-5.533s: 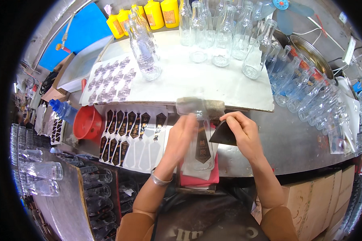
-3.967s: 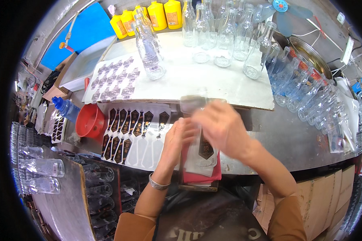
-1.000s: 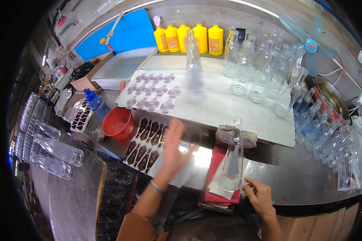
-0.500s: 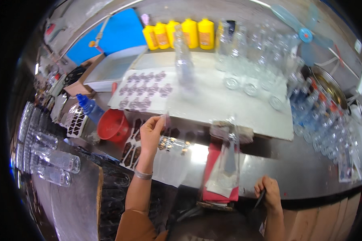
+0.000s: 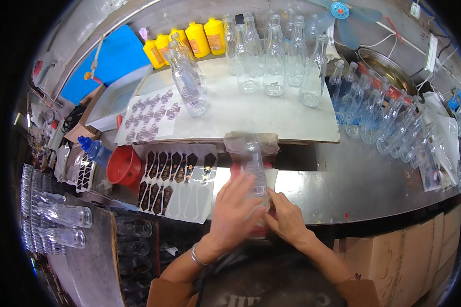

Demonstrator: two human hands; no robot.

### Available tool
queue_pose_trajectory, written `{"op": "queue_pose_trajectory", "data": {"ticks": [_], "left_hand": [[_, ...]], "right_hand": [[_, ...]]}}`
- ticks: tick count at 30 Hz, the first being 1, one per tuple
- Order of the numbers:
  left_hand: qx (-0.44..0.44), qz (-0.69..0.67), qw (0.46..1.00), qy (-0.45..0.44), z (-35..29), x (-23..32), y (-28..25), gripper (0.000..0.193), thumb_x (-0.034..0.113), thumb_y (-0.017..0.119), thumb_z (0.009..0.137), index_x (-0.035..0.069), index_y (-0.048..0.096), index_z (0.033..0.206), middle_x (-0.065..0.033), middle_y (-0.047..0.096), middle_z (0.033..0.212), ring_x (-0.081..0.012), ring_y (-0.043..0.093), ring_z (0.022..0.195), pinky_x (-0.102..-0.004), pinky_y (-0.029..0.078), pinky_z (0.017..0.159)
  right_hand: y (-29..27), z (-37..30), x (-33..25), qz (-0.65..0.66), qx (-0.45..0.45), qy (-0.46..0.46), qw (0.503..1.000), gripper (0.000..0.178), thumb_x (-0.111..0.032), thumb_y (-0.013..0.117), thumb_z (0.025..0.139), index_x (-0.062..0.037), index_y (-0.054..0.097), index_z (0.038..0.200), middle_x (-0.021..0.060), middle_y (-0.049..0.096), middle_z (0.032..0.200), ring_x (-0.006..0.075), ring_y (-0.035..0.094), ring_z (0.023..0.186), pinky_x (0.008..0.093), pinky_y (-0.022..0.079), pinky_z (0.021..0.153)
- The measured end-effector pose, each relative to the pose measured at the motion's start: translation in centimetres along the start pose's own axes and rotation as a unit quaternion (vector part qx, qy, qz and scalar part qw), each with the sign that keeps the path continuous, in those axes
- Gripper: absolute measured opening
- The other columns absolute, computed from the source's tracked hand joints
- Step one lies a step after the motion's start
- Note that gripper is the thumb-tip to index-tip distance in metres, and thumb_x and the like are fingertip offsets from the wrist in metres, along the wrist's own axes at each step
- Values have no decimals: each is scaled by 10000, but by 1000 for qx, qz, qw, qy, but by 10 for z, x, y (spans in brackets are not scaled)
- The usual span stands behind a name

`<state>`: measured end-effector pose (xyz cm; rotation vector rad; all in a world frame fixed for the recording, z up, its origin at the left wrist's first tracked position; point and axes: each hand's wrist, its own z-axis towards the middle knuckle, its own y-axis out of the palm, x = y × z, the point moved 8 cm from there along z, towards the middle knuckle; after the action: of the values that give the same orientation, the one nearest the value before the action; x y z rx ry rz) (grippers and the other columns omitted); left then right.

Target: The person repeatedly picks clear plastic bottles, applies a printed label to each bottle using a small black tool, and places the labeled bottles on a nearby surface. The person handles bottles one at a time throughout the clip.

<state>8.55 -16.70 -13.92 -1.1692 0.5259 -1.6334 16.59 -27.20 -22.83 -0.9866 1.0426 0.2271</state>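
Metal bench [image 5: 338,184], bottle [image 5: 256,171] between left hand [image 5: 235,210] and right [image 5: 290,221]

One head-worn fisheye looks down over the hands [image 5: 235,211] and metal bench [image 5: 353,189].

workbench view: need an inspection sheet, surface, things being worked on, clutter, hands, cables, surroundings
surface: metal bench, raised white board
job's things: clear bottle with a printed label, neck over a grey roll; black label sheet to its left; purple label sheet on the board
clutter: red bowl, blue bottle, yellow bottles, standing glass bottles
grippers: bare hands; left hand over the bottle, motion-blurred; right hand touching its lower right side
cables: white cables along the right wall
surroundings: fan, blue panel, cartons
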Motion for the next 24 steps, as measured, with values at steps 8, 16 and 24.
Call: {"op": "queue_pose_trajectory", "data": {"ticks": [8,16,24], "left_hand": [[-35,-98,994,-36,11,-55,16,540,177,745,883,132,612,1405,-244,315,1607,-416,360,1458,-473,325,1171],[-46,-167,984,-32,6,-58,17,545,177,737,893,125,602,1418,-232,306,1619,-392,361,1467,-453,313,1180],[15,-465,865,-186,-15,-79,52,639,79,545,1034,-5,242,1590,-180,361,1599,-259,360,1478,-366,322,1178]], "right_hand": [[3,-4,-11,-48,8,5,999,660,-192,769,823,-29,478,1392,213,636,1101,419,669,882,486,553,737],[-10,-3,-12,-47,-38,6,998,631,-231,783,828,3,526,1355,204,646,1116,395,676,885,448,558,779],[-15,33,16,281,15,77,956,410,-177,599,1017,45,549,1359,103,652,1170,92,568,654,274,500,645]]}}
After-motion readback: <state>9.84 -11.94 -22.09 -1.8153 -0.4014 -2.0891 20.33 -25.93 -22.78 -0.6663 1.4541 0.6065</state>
